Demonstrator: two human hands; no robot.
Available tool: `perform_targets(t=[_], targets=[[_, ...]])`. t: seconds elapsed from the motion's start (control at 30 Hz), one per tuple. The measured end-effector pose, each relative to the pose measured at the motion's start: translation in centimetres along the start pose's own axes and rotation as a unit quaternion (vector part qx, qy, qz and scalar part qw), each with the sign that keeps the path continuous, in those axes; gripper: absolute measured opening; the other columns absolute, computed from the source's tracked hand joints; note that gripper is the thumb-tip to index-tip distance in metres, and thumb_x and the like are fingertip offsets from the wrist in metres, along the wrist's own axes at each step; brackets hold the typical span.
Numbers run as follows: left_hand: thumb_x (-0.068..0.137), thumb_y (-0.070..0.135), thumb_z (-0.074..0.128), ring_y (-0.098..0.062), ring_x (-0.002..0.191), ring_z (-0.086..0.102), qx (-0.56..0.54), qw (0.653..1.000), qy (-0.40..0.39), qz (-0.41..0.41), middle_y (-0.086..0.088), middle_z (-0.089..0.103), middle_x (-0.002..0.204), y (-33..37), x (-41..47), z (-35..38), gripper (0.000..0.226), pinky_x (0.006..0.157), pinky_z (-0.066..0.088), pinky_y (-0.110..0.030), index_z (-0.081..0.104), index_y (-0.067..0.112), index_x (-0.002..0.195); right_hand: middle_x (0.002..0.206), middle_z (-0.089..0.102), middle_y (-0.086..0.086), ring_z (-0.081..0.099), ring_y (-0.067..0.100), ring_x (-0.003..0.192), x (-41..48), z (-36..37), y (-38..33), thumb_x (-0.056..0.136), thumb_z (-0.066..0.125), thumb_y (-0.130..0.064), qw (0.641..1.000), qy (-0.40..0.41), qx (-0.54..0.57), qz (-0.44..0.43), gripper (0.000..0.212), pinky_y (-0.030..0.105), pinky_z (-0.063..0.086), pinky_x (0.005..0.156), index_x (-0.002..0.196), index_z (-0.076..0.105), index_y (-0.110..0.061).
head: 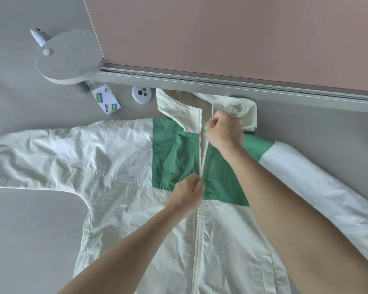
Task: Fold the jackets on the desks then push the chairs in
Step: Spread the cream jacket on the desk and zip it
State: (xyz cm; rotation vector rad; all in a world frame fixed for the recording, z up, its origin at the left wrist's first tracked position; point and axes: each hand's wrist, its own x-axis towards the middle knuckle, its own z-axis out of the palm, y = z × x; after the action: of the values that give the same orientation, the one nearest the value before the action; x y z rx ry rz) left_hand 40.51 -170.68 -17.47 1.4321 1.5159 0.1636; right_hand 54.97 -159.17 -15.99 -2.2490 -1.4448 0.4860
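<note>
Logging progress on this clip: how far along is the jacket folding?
Done: the jacket lies flat, front up, on the desk, sleeves spread, zip closed below the chest. In hand: the left hand pinches the zip at the green panel, and the right hand grips it near the collar. Left: no fold made yet; no chair in view.

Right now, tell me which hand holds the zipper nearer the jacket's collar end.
The right hand: it grips the zipper up at the collar end of the jacket, while the left hand pinches it lower, near the green panel's bottom edge.
</note>
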Motion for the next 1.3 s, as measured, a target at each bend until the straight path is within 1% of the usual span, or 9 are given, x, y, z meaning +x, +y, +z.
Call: perform_targets(t=[0.17,0.3,0.47,0.57,0.63,0.73,1.03,1.17,1.3], targets=[[0.099,0.035,0.055,-0.012,0.088,0.065,0.049,0.998,-0.017,0.026,0.007,0.069,0.093,-1.4,0.5,-0.9,0.015,0.073,0.052,-0.029,0.064,0.023,0.099,0.089,0.065,0.008,0.062,0.032,0.08,0.7,2.8,-0.6,0.098,0.052,-0.015,0.989,-0.036,-0.121,-0.075,0.007,0.035,0.039,0.058,0.099,0.058,-0.011],[0.097,0.032,0.059,-0.016,0.085,0.063,0.145,0.988,0.039,0.02,0.004,0.066,0.097,-1.8,0.1,0.5,0.014,0.074,0.055,-0.035,0.063,0.02,0.103,0.102,0.063,0.01,0.062,0.032,0.091,-0.6,4.0,1.2,0.102,0.048,-0.023,0.99,-0.075,-0.08,-0.09,0.016,0.037,0.043,0.063,0.105,0.054,-0.008],[0.099,0.038,0.055,-0.022,0.102,0.058,0.223,0.974,0.034,-0.02,0.0,0.065,0.108,-1.9,-0.5,0.2,0.023,0.081,0.048,-0.035,0.062,0.017,0.106,0.126,0.058,0.011,0.052,0.032,0.117,-5.2,2.8,3.3,0.101,0.046,-0.024,0.985,-0.082,-0.068,-0.135,0.032,0.044,0.046,0.095,0.124,0.059,-0.006],[0.098,0.054,0.046,-0.033,0.131,0.034,0.327,0.943,0.04,-0.042,-0.011,0.041,0.135,-2.2,-2.2,0.2,0.05,0.109,0.034,-0.045,0.041,0.017,0.131,0.147,0.049,0.014,0.043,0.038,0.135,-10.1,3.1,4.7,0.098,0.05,-0.028,0.98,-0.045,-0.144,-0.13,0.045,0.053,0.035,0.109,0.139,0.053,-0.009],[0.094,0.071,0.026,-0.043,0.147,-0.011,0.35,0.933,0.003,-0.09,-0.015,-0.004,0.16,-3.4,-3.3,0.3,0.08,0.119,0.004,-0.057,0.002,0.024,0.155,0.161,0.029,0.013,0.024,0.039,0.148,-12.8,3.5,5.8,0.102,0.04,-0.038,0.973,-0.095,-0.186,-0.099,0.055,0.056,0.017,0.118,0.153,0.036,-0.017],[0.083,0.085,0.004,-0.037,0.129,-0.053,0.355,0.93,-0.008,-0.098,-0.001,-0.055,0.145,-6.5,-4.1,0.6,0.087,0.11,-0.025,-0.063,-0.039,0.039,0.143,0.167,0.006,0.007,0.004,0.036,0.153,-14.6,4.1,7.7,0.102,0.02,-0.053,0.962,-0.147,-0.211,-0.088,0.063,0.054,0.005,0.122,0.159,0.013,-0.027],[0.077,0.091,0.007,-0.031,0.133,-0.05,0.355,0.931,0.034,-0.076,0.005,-0.05,0.149,-8.8,-3.3,-2.4,0.091,0.111,-0.027,-0.059,-0.033,0.045,0.145,0.168,-0.004,0.007,-0.005,0.031,0.154,-14.6,1.8,8.6,0.094,0.0,-0.056,0.919,-0.194,-0.26,-0.224,0.073,0.051,-0.003,0.123,0.16,0.008,-0.026],[0.093,0.064,0.029,-0.039,0.143,-0.034,0.339,0.937,0.058,-0.053,-0.01,-0.031,0.16,-7.7,-5.1,-1.6,0.083,0.118,-0.015,-0.059,-0.015,0.032,0.156,0.167,0.005,0.009,0.002,0.036,0.153,-20.8,-1.4,13.4,0.102,0.022,-0.053,0.969,-0.097,-0.227,-0.012,0.061,0.055,0.0,0.12,0.158,0.015,-0.031],[0.098,0.045,0.035,-0.035,0.148,-0.024,0.35,0.925,0.049,0.14,-0.008,-0.017,0.164,-4.1,-9.1,4.3,0.074,0.121,-0.012,-0.052,-0.003,0.024,0.158,0.168,0.001,0.005,0.001,0.034,0.153,-26.0,-3.5,18.0,0.095,0.007,-0.067,0.962,-0.107,-0.218,0.127,0.067,0.057,0.011,0.12,0.157,0.004,-0.041]])
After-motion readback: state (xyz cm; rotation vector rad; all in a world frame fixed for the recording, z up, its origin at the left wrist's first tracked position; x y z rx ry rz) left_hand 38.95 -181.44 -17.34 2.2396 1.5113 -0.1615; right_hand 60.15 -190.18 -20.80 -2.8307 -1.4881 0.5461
